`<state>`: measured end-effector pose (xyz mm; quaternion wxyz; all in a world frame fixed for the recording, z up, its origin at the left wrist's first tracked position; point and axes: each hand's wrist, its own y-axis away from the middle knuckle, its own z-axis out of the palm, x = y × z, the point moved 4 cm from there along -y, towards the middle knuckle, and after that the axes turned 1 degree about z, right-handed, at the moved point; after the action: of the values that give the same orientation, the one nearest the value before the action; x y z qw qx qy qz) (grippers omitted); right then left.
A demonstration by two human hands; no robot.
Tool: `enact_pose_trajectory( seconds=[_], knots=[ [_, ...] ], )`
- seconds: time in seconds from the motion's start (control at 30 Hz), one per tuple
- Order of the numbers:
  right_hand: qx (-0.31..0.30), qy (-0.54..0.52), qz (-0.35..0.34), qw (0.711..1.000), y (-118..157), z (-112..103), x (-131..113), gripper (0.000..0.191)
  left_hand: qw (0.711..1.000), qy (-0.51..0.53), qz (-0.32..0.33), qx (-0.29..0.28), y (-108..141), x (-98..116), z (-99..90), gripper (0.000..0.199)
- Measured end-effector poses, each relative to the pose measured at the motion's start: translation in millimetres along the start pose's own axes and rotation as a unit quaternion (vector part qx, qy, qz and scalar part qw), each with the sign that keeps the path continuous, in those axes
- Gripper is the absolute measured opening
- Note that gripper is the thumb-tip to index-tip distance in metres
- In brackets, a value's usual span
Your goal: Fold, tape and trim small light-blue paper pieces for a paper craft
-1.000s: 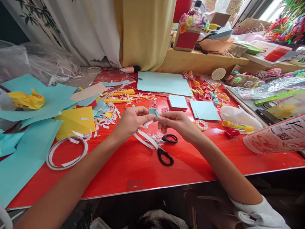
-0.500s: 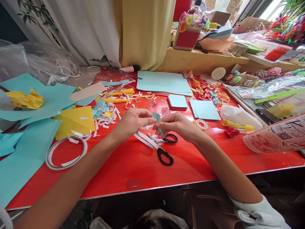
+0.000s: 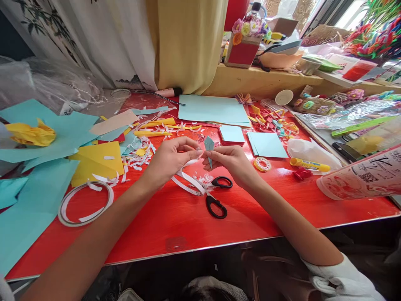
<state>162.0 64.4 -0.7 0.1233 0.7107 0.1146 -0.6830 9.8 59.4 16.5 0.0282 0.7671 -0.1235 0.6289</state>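
Between my hands, above the red table, a small folded light-blue paper (image 3: 209,144) stands upright, pinched at its lower part by my right hand (image 3: 230,158). My left hand (image 3: 175,156) is closed in a pinch just left of it; a white strip (image 3: 188,177) hangs down from its fingertips and curls onto the table. Black-handled scissors (image 3: 216,207) lie below my hands, their blades partly covered by the strip and small white scraps.
The red table (image 3: 150,225) holds light-blue sheets (image 3: 214,109), small square stacks (image 3: 267,145), a tape ring (image 3: 86,204), a small roll (image 3: 262,164), a glue stick (image 3: 309,164) and a tilted cup (image 3: 363,173). Yellow paper (image 3: 97,161) and scraps lie left.
My left fingers have let go of the blue paper and pinch the white strip. The blue paper now stands more upright in my right hand. The view has shifted slightly.
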Motion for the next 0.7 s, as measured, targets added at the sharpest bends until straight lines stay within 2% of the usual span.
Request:
enact_pose_trajectory(
  seconds=[0.23,0.53,0.7],
  knots=[
    [-0.016,-0.006,0.0,1.0,0,5,2,0.023,0.998,0.038,0.041,0.015,3,1,7.0,0.011],
    [0.002,0.014,-0.016,1.0,0,6,1,0.025,0.988,-0.087,0.111,0.057,4,3,8.7,0.008],
    [0.012,0.014,-0.026,0.999,2,8,0,0.025,0.992,-0.054,0.107,0.037,6,4,12.8,0.028]
  ],
)
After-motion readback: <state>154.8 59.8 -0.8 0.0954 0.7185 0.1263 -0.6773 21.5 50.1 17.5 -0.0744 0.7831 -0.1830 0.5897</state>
